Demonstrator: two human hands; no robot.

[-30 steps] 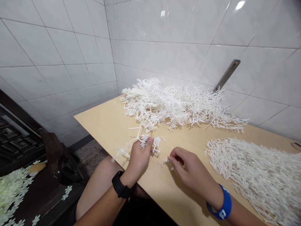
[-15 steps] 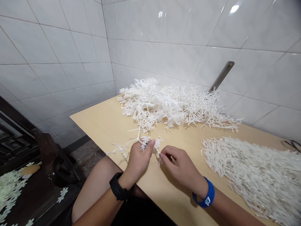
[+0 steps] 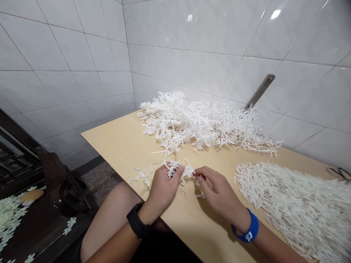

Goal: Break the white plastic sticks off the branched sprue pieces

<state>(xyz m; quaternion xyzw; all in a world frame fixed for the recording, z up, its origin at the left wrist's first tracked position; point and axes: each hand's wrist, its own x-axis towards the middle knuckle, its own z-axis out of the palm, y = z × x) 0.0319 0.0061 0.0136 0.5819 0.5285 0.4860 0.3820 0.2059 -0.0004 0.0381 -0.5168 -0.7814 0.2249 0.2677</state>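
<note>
My left hand [image 3: 166, 188] is closed around a white, branching plastic sprig [image 3: 172, 166], its thin twigs sticking out to the left and above the fist. At the right end of that sprig, my right hand [image 3: 216, 188] has thumb and forefinger close together at the twig tips. Whatever lies between those fingertips is too small to name. A few short white bits show on or just above the table between the hands. Behind both hands lies a large heap of similar white branching pieces [image 3: 186, 120].
A second dense pile of white twiggy pieces [image 3: 298, 204] covers the right of the wooden table [image 3: 109, 135]. A metal bar [image 3: 259, 91] leans by the tiled wall. At left, a dark wooden chair [image 3: 52, 179] carries pale flower-shaped pieces [image 3: 11, 215].
My right hand has moved a little to the right and its fingers are higher on the sprig. The left hand keeps its hold, shifted slightly right.
</note>
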